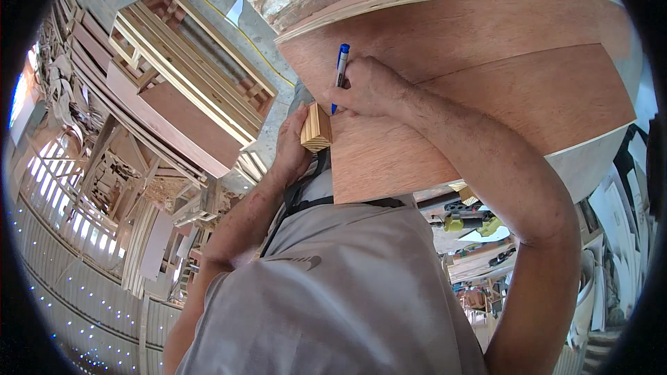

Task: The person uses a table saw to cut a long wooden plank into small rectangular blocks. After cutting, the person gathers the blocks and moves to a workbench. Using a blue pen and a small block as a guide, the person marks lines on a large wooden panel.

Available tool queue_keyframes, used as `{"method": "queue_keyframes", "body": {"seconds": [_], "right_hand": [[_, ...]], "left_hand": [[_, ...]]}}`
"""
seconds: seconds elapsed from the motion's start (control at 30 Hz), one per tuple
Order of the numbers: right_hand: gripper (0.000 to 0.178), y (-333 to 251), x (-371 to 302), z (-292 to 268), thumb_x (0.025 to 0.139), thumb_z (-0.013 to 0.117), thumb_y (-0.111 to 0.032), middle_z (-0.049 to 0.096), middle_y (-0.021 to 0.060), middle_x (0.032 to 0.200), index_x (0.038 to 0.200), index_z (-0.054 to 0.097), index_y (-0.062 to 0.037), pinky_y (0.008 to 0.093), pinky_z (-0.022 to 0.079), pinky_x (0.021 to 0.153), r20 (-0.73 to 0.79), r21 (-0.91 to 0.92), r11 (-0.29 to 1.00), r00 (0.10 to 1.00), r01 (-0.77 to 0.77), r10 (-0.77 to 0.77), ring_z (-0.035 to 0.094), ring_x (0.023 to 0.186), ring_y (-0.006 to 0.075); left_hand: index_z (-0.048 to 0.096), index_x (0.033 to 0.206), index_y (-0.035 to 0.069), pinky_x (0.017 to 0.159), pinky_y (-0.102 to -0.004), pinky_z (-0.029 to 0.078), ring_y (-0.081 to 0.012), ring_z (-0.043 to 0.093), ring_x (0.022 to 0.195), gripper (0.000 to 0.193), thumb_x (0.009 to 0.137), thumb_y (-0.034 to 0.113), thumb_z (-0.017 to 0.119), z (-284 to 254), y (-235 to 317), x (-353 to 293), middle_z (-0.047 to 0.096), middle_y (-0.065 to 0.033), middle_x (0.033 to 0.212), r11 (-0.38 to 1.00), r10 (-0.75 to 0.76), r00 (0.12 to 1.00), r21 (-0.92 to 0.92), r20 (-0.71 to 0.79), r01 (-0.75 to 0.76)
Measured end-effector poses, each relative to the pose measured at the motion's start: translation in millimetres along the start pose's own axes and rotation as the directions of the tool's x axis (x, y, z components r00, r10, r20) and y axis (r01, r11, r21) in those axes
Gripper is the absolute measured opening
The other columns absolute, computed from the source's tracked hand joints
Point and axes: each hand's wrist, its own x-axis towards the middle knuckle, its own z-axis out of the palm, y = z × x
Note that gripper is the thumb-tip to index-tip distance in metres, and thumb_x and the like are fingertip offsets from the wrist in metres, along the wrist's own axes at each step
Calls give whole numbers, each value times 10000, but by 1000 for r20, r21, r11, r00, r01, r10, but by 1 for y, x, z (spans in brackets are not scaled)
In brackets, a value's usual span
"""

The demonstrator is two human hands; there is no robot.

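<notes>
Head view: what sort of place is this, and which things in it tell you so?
Probably a woodworking shop: a plywood sheet lies under the right hand, which holds a marker; the left hand grips a wood block; a long timber frame shows at upper left.

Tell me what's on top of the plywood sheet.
The right hand, holding a blue-and-white marker, with its forearm across the plywood sheet. The surface directly beneath hand and forearm is covered, so nothing there can be seen.
</notes>
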Motion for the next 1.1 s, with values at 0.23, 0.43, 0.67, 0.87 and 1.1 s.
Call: {"method": "queue_keyframes", "body": {"seconds": [0.23, 0.43, 0.67, 0.87, 1.1], "right_hand": [[366, 1, 1, 1, 865, 596, -305, 668, 134, 645, 749, 651, 37, 339, 546, 610, -17, 26, 1000, 1000, 6, -5, 672, 582, 200], [308, 8, 5, 8, 873, 593, -279, 671, 123, 675, 796, 659, 12, 333, 546, 606, -32, 7, 999, 999, 32, -32, 663, 573, 185], [318, 2, -14, -10, 929, 597, -334, 686, 62, 802, 987, 670, -31, 277, 530, 604, 114, 351, 936, 993, -7, -35, 650, 653, 132], [378, -12, -41, -38, 960, 574, -395, 662, 40, 870, 1031, 667, -36, 255, 521, 652, 145, 491, 866, 989, -99, 31, 628, 757, 103], [353, 4, -67, -48, 981, 555, -330, 644, 33, 818, 1122, 656, -22, 258, 507, 655, 145, 378, 923, 980, 75, -139, 613, 741, 95]], "left_hand": [[481, 1340, -18, 866, -306, 520, -170, 619, 1014, 492, 1040, 363, 396, 3, 0, -3, 608, -118, 1192, 998, 56, 997, 33, 52, -58], [479, 1341, -20, 872, -307, 518, -175, 618, 1022, 493, 1040, 361, 396, -1, -2, -1, 606, -120, 1197, 997, 65, 997, 38, 39, -66], [523, 1291, -25, 864, -303, 516, -181, 638, 969, 481, 1041, 363, 390, 3, -6, -1, 637, -117, 1132, 991, 130, 991, 36, 36, -131], [537, 1274, -35, 842, -295, 514, -173, 637, 959, 479, 1040, 356, 392, 7, -1, -4, 641, -116, 1136, 993, 100, 995, 58, -8, -100], [533, 1285, -36, 836, -283, 517, -160, 641, 953, 464, 1041, 335, 396, 5, -3, -2, 645, -108, 1131, 992, 114, 993, 47, 31, -115]]}}
